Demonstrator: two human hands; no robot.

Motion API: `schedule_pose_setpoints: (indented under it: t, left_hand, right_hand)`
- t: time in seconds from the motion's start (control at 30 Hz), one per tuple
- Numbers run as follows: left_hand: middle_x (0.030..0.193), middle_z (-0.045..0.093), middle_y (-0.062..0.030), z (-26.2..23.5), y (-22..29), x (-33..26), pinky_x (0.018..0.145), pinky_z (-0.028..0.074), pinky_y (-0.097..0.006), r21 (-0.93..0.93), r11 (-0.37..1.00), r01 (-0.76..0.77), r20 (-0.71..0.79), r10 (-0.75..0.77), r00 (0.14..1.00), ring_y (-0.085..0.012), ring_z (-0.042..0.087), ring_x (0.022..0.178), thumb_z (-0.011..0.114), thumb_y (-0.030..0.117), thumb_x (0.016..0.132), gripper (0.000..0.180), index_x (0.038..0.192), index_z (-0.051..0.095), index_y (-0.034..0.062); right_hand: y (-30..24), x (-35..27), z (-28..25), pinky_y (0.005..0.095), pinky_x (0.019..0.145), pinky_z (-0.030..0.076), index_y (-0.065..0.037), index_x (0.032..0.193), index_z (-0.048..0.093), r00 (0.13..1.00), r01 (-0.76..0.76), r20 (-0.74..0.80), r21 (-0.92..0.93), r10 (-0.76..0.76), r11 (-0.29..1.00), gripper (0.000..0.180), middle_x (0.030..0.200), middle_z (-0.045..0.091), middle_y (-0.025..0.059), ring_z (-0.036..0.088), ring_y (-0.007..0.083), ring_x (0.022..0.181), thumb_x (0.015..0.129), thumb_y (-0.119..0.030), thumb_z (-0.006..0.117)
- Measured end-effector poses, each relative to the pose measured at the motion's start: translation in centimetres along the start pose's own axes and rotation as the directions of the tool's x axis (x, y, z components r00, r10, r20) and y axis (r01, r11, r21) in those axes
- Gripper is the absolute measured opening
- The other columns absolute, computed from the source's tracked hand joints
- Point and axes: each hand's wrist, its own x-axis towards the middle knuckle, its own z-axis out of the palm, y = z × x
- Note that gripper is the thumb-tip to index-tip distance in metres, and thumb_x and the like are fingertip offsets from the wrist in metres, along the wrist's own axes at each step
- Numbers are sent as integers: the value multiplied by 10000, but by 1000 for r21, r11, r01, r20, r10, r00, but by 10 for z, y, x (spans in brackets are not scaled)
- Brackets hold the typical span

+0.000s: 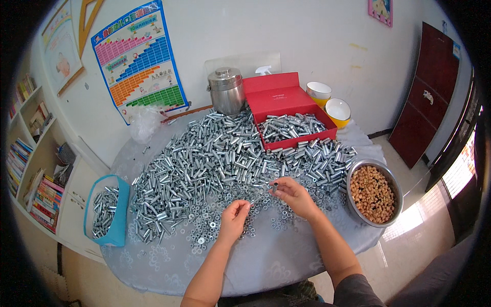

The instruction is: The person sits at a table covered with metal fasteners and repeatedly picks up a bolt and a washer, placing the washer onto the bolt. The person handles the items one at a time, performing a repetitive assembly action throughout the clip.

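Note:
My right hand (295, 197) pinches a short metal sleeve (274, 187) upright between thumb and fingers, just above the table. My left hand (234, 220) is curled with its fingertips together over a scatter of small washers and nuts (207, 233); whether it holds one is too small to tell. A big heap of silver metal sleeves and bolts (215, 158) covers the round table (266, 261) beyond both hands.
A red box (286, 102) with more metal parts stands at the back. A blue bag (115, 225) of parts hangs at the left edge. A steel bowl of brown nuts (373, 193) sits right. A steel pot (226, 91), two yellow-and-white bowls (330, 102) and a plastic bag (143, 123) stand behind.

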Motion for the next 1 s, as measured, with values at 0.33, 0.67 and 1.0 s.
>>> schedule_pose_setpoints:
  t: [0.33, 0.67, 1.0]
  left_hand:
    - [708, 562, -9, 0, 3, -5, 488, 388, -169, -109, 989, 104, 101, -93, 991, -59, 475, 529, 507, 121, 867, 150, 907, 583, -2]
    - [913, 599, -152, 15, 12, -9, 618, 537, -277, -355, 892, 278, 191, -222, 956, -219, 628, 727, 457, 92, 887, 301, 1149, 463, -57]
    - [910, 607, -178, 7, 6, -5, 591, 535, -269, -351, 913, 206, 100, -182, 978, -198, 620, 699, 445, 94, 888, 237, 1068, 499, -50]
  right_hand:
    - [7, -2, 14, 210, 710, 417, -54, 1007, 500, 992, -108, 70, -29, 109, 994, 194, 873, 529, -26, 504, 48, 808, 827, -66, 571]
    - [1, -6, 29, 233, 727, 435, -41, 956, 600, 981, -129, 83, -394, 175, 910, 204, 859, 594, 20, 542, 98, 804, 759, -80, 641]
    - [-10, -3, -26, 257, 602, 436, -50, 826, 652, 975, -161, -220, -735, -8, 659, 163, 748, 603, 56, 537, 136, 654, 688, -129, 686]
